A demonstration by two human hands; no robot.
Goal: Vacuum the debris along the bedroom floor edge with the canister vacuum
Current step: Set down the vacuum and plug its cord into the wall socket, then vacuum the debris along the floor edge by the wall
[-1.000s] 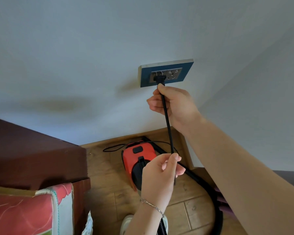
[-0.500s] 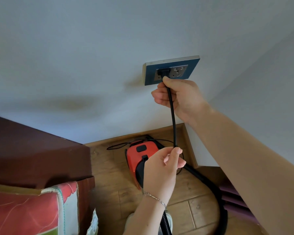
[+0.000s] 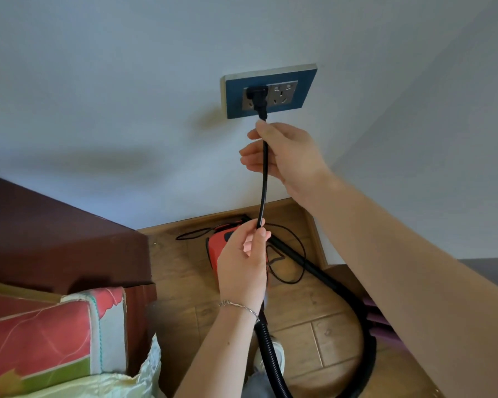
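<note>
While the plug (image 3: 258,99) sits in the wall socket (image 3: 296,93), the right hand (image 3: 283,159) grips the power cord (image 3: 263,182) just beneath; the left hand (image 3: 242,268) pinches it lower. The canister vacuum (image 3: 213,251) stands at the floor (image 3: 179,282) edge. Power appears connected; vacuuming not begun.

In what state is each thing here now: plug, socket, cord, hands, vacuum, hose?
Socket: left outlet taken, right outlet free.
Plug: pushed into the left outlet.
Cord: straight below the plug.
Right hand: holds the cord below the plug.
Left hand: pinches the cord lower down.
Vacuum: standing on the floor by the wall.
Hose: lying curved on the floor.
</note>
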